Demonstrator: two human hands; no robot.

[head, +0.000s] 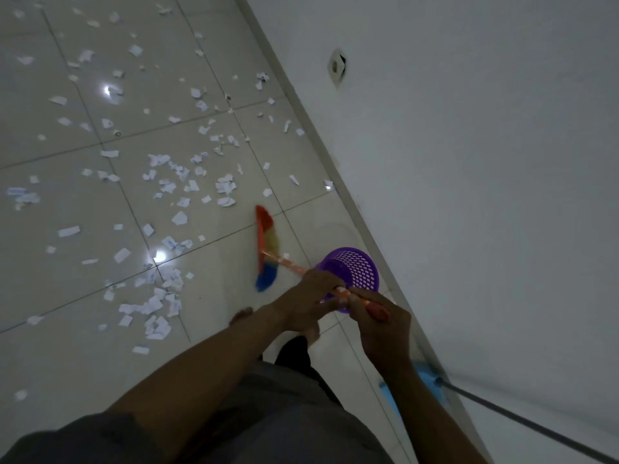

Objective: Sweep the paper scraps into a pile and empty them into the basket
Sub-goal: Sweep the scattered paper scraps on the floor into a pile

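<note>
Mostly ahead of left grip point(308, 296), broom point(268, 244)

One wide-angle camera, worn on the head, faced forward and steeply down. The left hand point(308, 296) and right hand point(378, 326) sat close, below centre; the tiled floor point(67, 363) receded up-left, the wall point(485, 162) up-right.

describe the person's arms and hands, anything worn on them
The left hand and right hand are bare: no gloves, watch or rings show. Both forearms are bare too. Dark grey cloth, likely a short sleeve, covers the left upper arm. The dim picture hides finer marks.
</note>
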